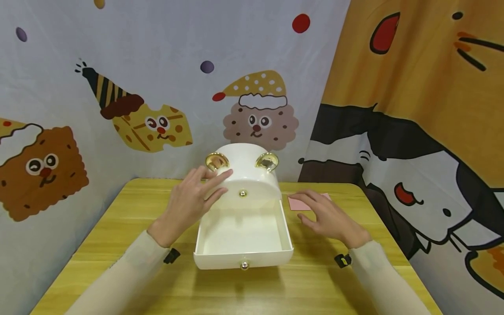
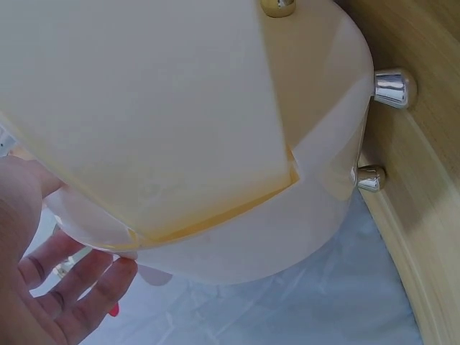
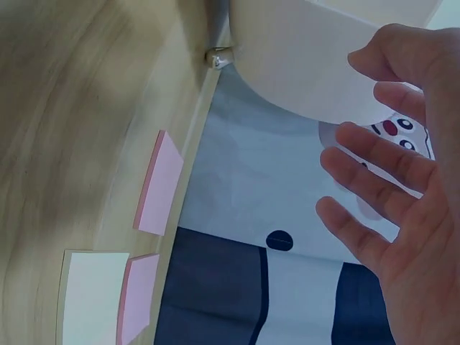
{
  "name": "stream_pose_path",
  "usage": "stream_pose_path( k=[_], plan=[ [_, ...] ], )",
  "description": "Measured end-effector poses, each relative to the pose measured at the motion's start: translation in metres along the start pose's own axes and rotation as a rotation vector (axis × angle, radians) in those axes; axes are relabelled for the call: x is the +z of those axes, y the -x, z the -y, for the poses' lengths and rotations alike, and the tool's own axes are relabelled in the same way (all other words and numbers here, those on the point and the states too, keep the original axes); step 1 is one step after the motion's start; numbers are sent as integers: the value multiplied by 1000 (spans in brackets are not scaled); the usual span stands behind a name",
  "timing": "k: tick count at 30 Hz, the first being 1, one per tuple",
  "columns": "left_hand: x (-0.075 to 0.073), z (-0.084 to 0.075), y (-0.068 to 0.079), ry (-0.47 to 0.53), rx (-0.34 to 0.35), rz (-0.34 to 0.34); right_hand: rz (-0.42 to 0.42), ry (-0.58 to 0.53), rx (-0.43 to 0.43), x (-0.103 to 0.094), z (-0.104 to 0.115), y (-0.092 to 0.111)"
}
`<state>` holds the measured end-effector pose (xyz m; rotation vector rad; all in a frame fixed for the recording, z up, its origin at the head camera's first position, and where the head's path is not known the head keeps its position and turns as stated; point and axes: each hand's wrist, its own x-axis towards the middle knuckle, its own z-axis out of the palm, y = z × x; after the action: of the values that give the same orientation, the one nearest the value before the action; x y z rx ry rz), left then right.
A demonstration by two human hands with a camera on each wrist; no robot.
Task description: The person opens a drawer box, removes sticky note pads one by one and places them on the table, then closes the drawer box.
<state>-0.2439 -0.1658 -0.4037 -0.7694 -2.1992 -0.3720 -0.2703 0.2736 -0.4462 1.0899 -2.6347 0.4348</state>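
Observation:
A white drawer box (image 1: 252,175) with gold ear-shaped trims and round gold knobs stands at the middle of the table. Its lower drawer (image 1: 244,260) is pulled out toward me, and nothing shows inside. My left hand (image 1: 189,197) is at the box's left side, fingers extended; in the left wrist view its fingertips (image 2: 123,267) appear to touch the white shell. To the right of the box, my right hand (image 1: 327,214) hovers with fingers spread, holding nothing. Behind it in the head view lies a pink sticky-note pad (image 1: 297,204), partly hidden by the hand.
In the right wrist view, two pink pads (image 3: 159,183) and a pale pad (image 3: 93,298) lie on the wooden table (image 1: 149,210). A cartoon-printed curtain (image 1: 165,52) hangs right behind the table. Small metal feet (image 2: 394,88) support the box.

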Motion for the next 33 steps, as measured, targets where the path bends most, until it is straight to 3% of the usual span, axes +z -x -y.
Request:
stream_pose_path(
  k=[23,33],
  plan=[
    [0,-2,1,36,-2,-9,-180,58,-186,-9,27,9],
    [-2,-3,-1,35,-12,-6,-201,66,-216,-16,40,12]
  ],
)
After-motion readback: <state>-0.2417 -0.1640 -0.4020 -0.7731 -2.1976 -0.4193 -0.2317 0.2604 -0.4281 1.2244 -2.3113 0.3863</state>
